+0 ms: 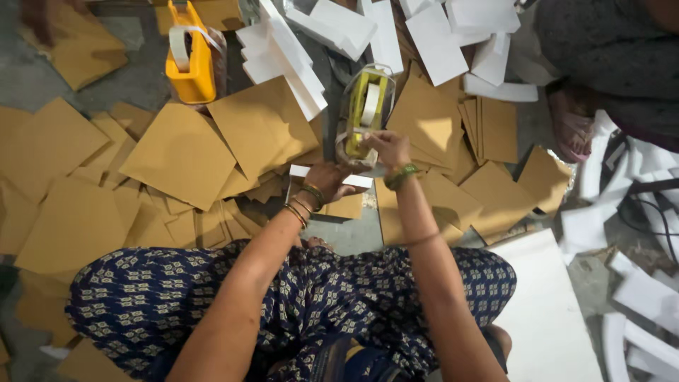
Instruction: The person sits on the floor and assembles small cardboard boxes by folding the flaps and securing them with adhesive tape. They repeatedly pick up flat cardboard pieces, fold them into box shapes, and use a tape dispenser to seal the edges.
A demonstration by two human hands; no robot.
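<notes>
Tape dispenser [366, 110], long axis running away from the person, is gripped at its near end by the right hand [387, 150], while the left hand [327, 182] grasps a white foam strip [330, 176] lying crosswise.

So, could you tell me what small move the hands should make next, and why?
Probably draw the tape down from the yellow-green dispenser onto the white foam strip. The right hand is already at the dispenser's lower end, and the left hand holds the strip just below it, so the two only need bringing together.
</notes>
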